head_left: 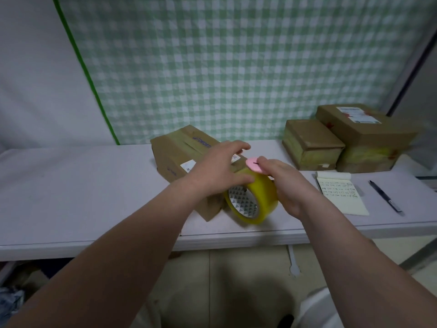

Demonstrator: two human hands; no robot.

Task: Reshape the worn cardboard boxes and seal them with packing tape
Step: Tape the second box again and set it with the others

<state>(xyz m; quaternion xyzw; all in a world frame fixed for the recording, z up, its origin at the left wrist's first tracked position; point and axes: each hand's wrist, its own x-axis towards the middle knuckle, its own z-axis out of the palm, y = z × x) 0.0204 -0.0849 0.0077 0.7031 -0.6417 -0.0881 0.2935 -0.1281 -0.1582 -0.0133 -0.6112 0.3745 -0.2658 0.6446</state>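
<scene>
Both hands are working at the cardboard box (176,153): the left hand (220,166) is pressing spread fingers on top, probably steadying it, while the right hand (289,185) is curling round the tape roll (251,201) beside the left thumb.

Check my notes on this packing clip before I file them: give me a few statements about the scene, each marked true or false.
1. The right hand grips the yellow tape roll. True.
2. The pen lies on top of the notepad. False: it lies on the table, to the notepad's right and apart from it.
3. The left hand is on the nearest cardboard box. True.
4. The two other boxes stand at the table's left end. False: they stand side by side at its right end, near the back edge.
</scene>
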